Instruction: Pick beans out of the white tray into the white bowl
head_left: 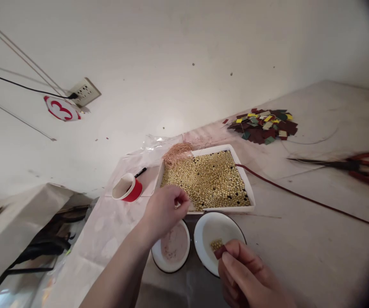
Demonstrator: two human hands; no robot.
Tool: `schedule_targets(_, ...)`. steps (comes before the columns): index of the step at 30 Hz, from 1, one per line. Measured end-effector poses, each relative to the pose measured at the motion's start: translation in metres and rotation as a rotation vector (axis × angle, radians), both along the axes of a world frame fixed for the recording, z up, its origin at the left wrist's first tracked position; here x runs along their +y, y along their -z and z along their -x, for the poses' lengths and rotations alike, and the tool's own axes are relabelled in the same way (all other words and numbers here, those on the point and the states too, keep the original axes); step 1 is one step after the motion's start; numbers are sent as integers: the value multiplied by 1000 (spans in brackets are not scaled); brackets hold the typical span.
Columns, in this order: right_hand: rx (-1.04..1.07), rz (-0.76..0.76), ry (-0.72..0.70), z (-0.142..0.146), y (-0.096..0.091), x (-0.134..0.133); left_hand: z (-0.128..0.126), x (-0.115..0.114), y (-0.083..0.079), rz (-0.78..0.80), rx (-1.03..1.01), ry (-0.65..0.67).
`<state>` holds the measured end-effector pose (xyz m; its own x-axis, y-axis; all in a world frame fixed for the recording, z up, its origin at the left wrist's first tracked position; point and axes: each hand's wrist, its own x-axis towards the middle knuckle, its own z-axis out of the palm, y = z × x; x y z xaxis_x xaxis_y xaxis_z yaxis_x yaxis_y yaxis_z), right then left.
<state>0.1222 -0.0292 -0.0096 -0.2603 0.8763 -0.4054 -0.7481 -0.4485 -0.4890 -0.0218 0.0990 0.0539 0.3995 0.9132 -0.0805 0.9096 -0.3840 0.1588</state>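
Observation:
Over the near left corner of a white tray (252,197) is my left hand (168,207), its thumb and fingers closed in a pinch. What lies between those fingertips, if anything, is too small to make out. The tray holds many small round yellowish beads (203,175) with some dark ones among them. My right hand (245,269) pinches a small dark red flat piece (220,252) above the right white bowl (203,233). A small patch of yellowish beads (216,244) shows beside that piece; I cannot tell whether it is attached. Below my left wrist sits another white bowl (186,239).
Left of the tray stand a red and white cup (133,191) and a black pen (140,172). Pinkish strands (178,154) lie over the tray's back corner. At the right are a pile of coloured flat pieces (264,125), red-handled scissors (360,166) and a dark red cord (299,195).

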Motion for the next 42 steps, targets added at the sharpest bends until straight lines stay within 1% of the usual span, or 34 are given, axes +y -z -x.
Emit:
schedule_targets(2,14,8,3,0,0,0,-3,-26,-14,-50,-90,9)
schedule_targets(3,17,13,3,0,0,0,-6,-40,-19,-69,-150,40)
schedule_targets(4,16,20,0,1,0,0,-10,-54,-22,-115,-287,117)
schedule_targets(5,12,26,-5,1,0,0,-13,-66,-24,-147,-390,198)
schedule_targets(7,0,34,-18,1,-1,0,-20,-83,-22,-205,-484,316)
schedule_targets(9,-15,38,-26,1,-2,-1,-25,-90,-18,-266,-486,344)
schedule_targets(13,-45,2,-27,2,-1,-2,-27,-88,-12,-341,-443,304)
schedule_targets(18,-15,24,-52,3,0,-2,-22,-89,-10,-351,-405,312)
schedule_targets(21,-60,-15,5,1,0,-3,-17,-90,-6,-353,-370,295)
schedule_targets(23,-88,-31,40,-2,-1,-3,-11,-86,-5,-337,-357,263)
schedule_targets(26,-93,-15,37,-4,-4,-4,4,-75,-9,-326,-351,150)
schedule_targets(29,-68,-4,31,-4,-6,-4,19,-64,-13,-322,-341,-40)
schedule_targets(30,-63,-2,31,-4,-5,-4,21,-63,-13,-311,-347,-81)
schedule_targets(31,-61,0,33,-4,-4,-4,21,-63,-11,-295,-359,-90)
schedule_targets(33,-57,7,38,-3,-2,-5,15,-66,-2,-247,-379,-26)
schedule_targets(35,-52,12,43,-2,1,-6,2,-72,12,-186,-362,84)
schedule_targets(36,-48,13,43,-2,2,-6,-4,-75,20,-167,-337,118)
schedule_targets(39,-27,9,23,-2,2,-6,-20,-79,41,-165,-225,151)
schedule_targets(40,-19,8,14,-2,2,-6,-22,-79,45,-165,-201,164)
schedule_targets(42,-7,11,3,-3,1,-5,-20,-76,49,-153,-187,198)
